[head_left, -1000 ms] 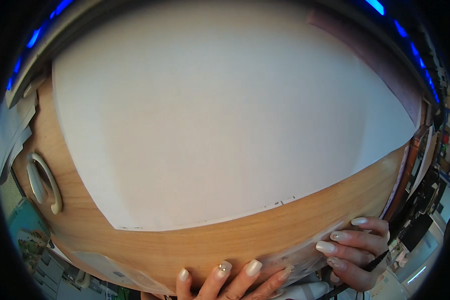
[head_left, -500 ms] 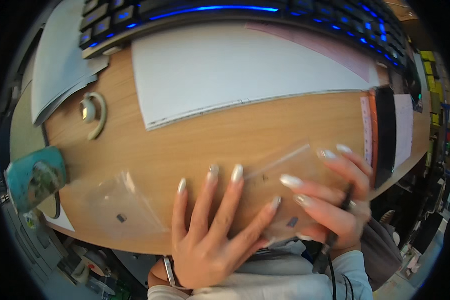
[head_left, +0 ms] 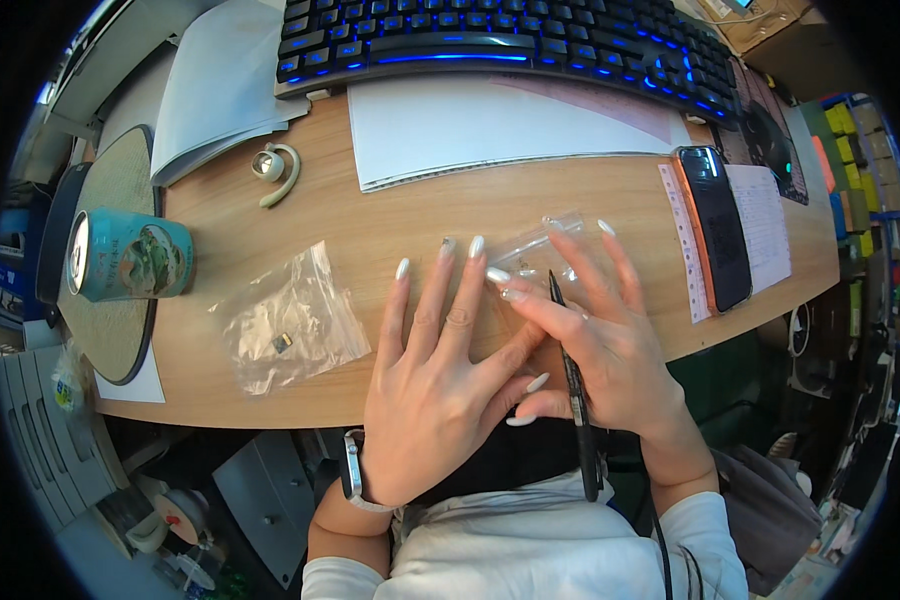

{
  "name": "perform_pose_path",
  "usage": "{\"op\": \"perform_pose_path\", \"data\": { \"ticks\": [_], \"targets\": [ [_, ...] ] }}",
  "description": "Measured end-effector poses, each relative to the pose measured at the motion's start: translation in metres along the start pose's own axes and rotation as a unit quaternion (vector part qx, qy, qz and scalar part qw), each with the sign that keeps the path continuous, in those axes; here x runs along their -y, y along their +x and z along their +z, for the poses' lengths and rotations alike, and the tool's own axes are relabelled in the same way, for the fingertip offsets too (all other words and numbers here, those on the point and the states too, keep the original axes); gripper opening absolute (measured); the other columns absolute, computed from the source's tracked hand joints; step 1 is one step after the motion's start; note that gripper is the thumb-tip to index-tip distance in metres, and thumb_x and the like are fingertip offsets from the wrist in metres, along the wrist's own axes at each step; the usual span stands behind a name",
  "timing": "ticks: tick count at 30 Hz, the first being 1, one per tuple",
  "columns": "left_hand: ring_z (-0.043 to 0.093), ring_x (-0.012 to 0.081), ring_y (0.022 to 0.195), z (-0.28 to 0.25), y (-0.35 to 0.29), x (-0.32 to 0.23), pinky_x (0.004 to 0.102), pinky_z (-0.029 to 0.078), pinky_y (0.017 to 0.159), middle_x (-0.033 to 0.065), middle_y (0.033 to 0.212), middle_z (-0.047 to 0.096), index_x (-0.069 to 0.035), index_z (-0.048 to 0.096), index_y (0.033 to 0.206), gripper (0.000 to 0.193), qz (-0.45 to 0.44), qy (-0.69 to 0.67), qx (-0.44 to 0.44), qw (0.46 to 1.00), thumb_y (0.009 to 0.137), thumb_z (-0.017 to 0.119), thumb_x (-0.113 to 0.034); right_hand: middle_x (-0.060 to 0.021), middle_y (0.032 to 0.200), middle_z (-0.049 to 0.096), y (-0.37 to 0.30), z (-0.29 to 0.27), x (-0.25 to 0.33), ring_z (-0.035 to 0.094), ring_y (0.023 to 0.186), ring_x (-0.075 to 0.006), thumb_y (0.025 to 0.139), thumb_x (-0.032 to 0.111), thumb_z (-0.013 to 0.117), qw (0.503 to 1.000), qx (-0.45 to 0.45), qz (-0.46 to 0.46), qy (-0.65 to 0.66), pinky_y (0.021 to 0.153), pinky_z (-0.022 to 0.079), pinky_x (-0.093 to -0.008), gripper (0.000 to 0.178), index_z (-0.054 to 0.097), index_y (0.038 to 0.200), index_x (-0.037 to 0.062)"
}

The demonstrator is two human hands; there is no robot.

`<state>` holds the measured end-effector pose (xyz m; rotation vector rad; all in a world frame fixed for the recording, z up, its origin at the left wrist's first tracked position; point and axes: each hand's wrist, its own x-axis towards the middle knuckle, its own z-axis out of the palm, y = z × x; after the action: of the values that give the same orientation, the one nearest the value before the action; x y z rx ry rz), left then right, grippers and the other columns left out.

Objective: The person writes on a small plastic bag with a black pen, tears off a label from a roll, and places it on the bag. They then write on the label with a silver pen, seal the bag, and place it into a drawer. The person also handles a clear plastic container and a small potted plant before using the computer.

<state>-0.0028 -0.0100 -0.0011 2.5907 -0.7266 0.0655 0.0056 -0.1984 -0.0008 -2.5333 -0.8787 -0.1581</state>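
In the head view, the left hand (head_left: 425, 400) spreads wide over the tabletop (head_left: 420, 215); the right hand (head_left: 610, 350) grips a black pen (head_left: 582, 430), fingers above a partly covered zip bag (head_left: 515, 240); the second zip bag (head_left: 315, 320) lies leftward, untouched; what is finished or left cannot be told

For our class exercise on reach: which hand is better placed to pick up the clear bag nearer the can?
Probably the left hand: it is nearer that clear bag and spread open, while the right hand holds a black pen.
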Motion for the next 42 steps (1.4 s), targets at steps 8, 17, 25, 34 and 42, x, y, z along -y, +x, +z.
{"op": "perform_pose_path", "data": {
  "ticks": [8, 17, 25, 34, 42],
  "targets": [
    [0.035, 0.0352, 0.128, 0.000, -0.003, -0.003, 0.0486, 0.022, 0.108, 0.0173, 0.138, 0.039, -0.031, 0.061, 0.117, 0.043, -0.006, -0.006, -0.007, 1.000, 0.074, 0.062, -0.033, -0.0130, 0.127, 0.051, -0.021, -0.001, -0.015, 0.033, 0.130, -0.0349, 0.086, 0.055, 0.047, 0.983, -0.112, 0.124, -0.071, 0.107, 0.020, -0.0512, 0.061, 0.047, 0.121, 0.0051],
    [0.035, 0.0353, 0.128, 0.001, -0.001, -0.001, 0.0485, 0.023, 0.107, 0.0171, 0.138, 0.039, -0.031, 0.061, 0.117, 0.043, 0.004, 0.028, 0.001, 1.000, 0.074, 0.062, -0.034, -0.0099, 0.125, 0.054, 0.001, -0.001, 0.002, 0.033, 0.130, -0.0364, 0.085, 0.054, 0.049, 1.000, 0.024, 0.017, -0.012, 0.108, 0.017, -0.0542, 0.059, 0.048, 0.120, 0.0064],
    [0.035, 0.0376, 0.128, -0.003, 0.000, -0.007, 0.0494, 0.023, 0.107, 0.0188, 0.138, 0.039, -0.031, 0.062, 0.116, 0.044, -0.011, 0.006, 0.008, 1.000, 0.073, 0.064, -0.032, -0.0129, 0.128, 0.051, -0.021, -0.004, -0.016, 0.039, 0.126, -0.0368, 0.086, 0.034, 0.058, 0.971, -0.181, 0.157, 0.006, 0.104, 0.025, -0.0528, 0.046, 0.050, 0.117, 0.0019],
    [0.031, 0.0358, 0.131, -0.003, 0.008, -0.012, 0.0517, 0.017, 0.109, 0.0126, 0.139, 0.040, -0.017, 0.048, 0.131, 0.062, 0.038, 0.002, 0.068, 0.997, 0.075, 0.063, -0.038, -0.0092, 0.113, 0.063, -0.017, -0.009, -0.012, 0.052, 0.115, -0.0298, 0.078, 0.012, 0.065, 0.989, -0.107, 0.101, 0.001, 0.103, 0.030, -0.0504, 0.032, 0.055, 0.107, 0.0041],
    [0.025, 0.0371, 0.134, -0.010, -0.003, -0.012, 0.0539, 0.015, 0.108, 0.0144, 0.142, 0.035, -0.001, 0.035, 0.136, 0.078, -0.068, 0.049, 0.084, 0.993, 0.077, 0.062, -0.045, -0.0072, 0.109, 0.065, -0.017, -0.007, -0.016, 0.051, 0.116, -0.0298, 0.075, 0.009, 0.067, 0.987, -0.109, 0.114, 0.010, 0.103, 0.028, -0.0517, 0.033, 0.055, 0.106, 0.0050]
  ]
}}
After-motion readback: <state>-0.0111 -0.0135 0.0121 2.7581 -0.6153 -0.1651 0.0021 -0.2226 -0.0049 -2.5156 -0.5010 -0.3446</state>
